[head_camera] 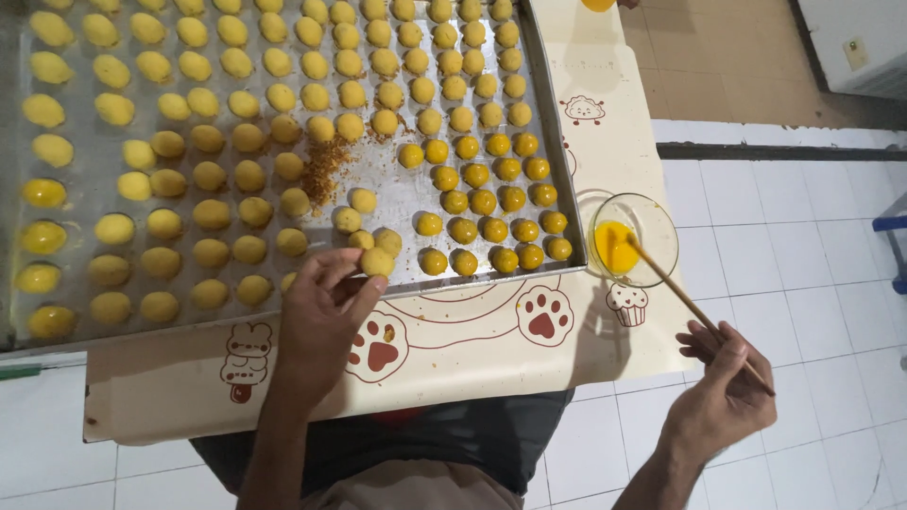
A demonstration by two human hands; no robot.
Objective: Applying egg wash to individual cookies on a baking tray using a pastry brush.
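No packages, signs or screens showed; only a small pale label (856,53) sat on the wall, upper right.

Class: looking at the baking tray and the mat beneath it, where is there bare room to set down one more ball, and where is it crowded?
Bare metal shows beside the crumb patch in the baking tray, and along the mat near the glass bowl. The dough balls crowd everywhere else.
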